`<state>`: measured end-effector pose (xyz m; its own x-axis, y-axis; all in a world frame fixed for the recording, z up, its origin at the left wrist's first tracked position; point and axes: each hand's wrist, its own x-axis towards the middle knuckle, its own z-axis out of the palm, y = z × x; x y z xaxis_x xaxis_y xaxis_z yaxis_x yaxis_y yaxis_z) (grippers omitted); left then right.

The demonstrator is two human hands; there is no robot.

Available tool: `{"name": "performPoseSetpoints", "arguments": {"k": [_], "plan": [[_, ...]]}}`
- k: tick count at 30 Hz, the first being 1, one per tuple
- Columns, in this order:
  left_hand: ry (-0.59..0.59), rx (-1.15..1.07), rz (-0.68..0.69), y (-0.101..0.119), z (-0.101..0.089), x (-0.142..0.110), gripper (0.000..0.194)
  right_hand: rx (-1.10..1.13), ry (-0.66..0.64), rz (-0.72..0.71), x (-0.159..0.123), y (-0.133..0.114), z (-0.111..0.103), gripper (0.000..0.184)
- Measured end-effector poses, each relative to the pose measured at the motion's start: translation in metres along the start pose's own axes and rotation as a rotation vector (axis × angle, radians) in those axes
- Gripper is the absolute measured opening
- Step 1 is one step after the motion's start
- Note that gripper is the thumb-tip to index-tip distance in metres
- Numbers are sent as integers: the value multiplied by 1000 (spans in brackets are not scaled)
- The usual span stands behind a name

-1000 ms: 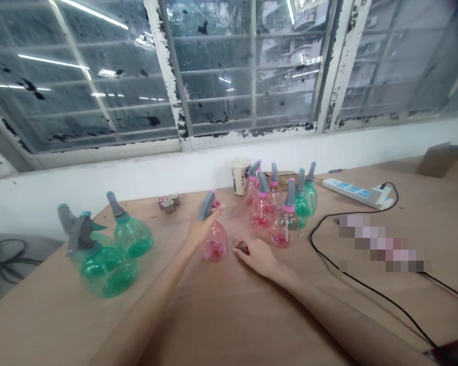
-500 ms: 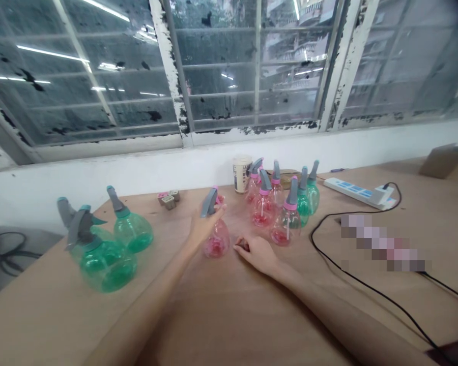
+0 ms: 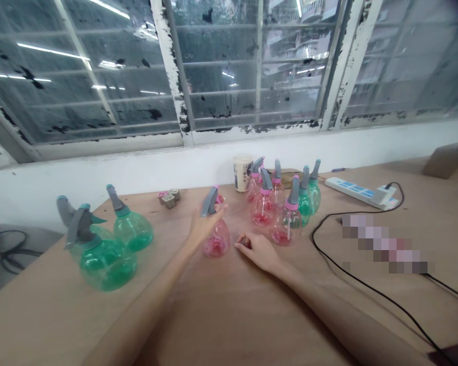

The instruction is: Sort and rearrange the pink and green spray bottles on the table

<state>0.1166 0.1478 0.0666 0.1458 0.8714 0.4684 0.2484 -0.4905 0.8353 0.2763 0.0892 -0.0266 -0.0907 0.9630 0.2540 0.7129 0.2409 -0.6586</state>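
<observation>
A pink spray bottle (image 3: 217,241) with a grey trigger head stands upright at the middle of the table. Wrapped round its neck, just below the head, is my left hand (image 3: 207,223). My right hand (image 3: 257,249) rests on the tabletop to the right of that bottle, apart from it, with its fingers curled. Whether the dark spot between those fingers is a small object or shadow, I cannot make out. Nearest to my right hand is another pink spray bottle (image 3: 285,229), beyond which more pink ones and two green spray bottles (image 3: 313,195) are grouped.
Several green spray bottles (image 3: 109,264) stand on the left. Small blocks (image 3: 169,200) and a printed paper cup (image 3: 242,175) are near the wall. On the right lie a white power strip (image 3: 361,192), a black cable (image 3: 351,272) and a blurred-out item (image 3: 383,244). A cardboard box (image 3: 446,161) sits far right.
Almost nothing differs. My left hand stays on the pink spray bottle and my right hand keeps its place on the table; the view has shifted very slightly.
</observation>
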Motion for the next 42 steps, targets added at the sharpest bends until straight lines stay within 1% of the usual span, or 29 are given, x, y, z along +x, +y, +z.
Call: {"name": "performPoseSetpoints", "arguments": {"k": [3, 5, 8, 10, 13, 16, 20, 22, 28, 31, 36, 42], "plan": [[-3, 11, 50, -3, 0, 1, 38, 112, 27, 16, 2, 3, -3, 12], [8, 23, 63, -2, 0, 1, 31, 171, 38, 24, 3, 5, -4, 13], [43, 80, 21, 6, 0, -2, 19, 238, 49, 31, 3, 6, -5, 14], [56, 130, -9, 11, 0, -4, 16, 288, 53, 31, 3, 7, -4, 15], [57, 171, -26, 14, 0, -5, 19, 354, 54, 33, 3, 9, -3, 16], [52, 173, -31, 9, 0, -4, 22, 373, 56, 41, 3, 12, -1, 18], [1, 93, 11, 3, 0, -2, 19, 371, 52, 40, 4, 15, 1, 20], [-16, 51, 30, 1, 1, -2, 20, 368, 46, 47, 3, 15, 1, 20], [-39, 1, 71, -4, 4, -1, 23, 356, 46, 86, 2, 9, 0, 19], [-32, -29, 65, -6, 5, 0, 25, 333, 47, 97, 3, 10, 1, 19], [-29, -32, 39, -1, 5, -2, 27, 310, 65, 98, 3, 11, 3, 20], [-23, -46, 38, 5, 6, -3, 39, 233, 31, 82, 2, 5, -1, 17]]}}
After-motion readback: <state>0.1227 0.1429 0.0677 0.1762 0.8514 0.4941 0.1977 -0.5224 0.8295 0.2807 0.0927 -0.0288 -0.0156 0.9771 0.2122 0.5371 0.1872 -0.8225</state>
